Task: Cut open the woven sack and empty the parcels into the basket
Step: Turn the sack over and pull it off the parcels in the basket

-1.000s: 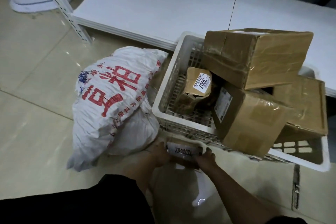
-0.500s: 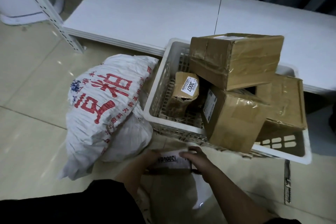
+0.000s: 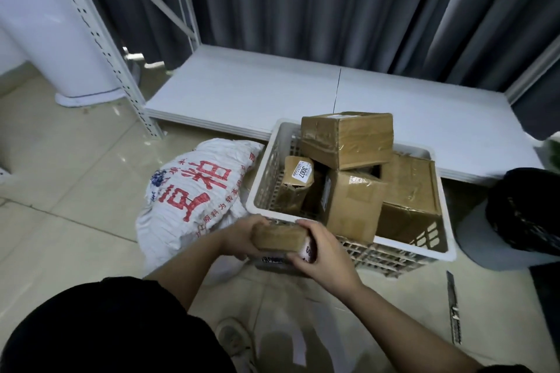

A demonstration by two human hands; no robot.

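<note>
small brown parcel point(image 3: 279, 237) held level, long axis left to right, just before the near rim of the white basket point(image 3: 403, 251); left hand point(image 3: 242, 236) and right hand point(image 3: 322, 251) grasp its ends. woven sack point(image 3: 194, 197) lies left of basket.

A single head-worn view looks forward and steeply down from above the person's chest onto the floor point(image 3: 75, 190). The two hands point(image 3: 239, 234) sit low in the frame's middle, close to the lens. Farther off, the shelf board point(image 3: 242, 94) and curtain point(image 3: 303, 3) fill the top.
</note>
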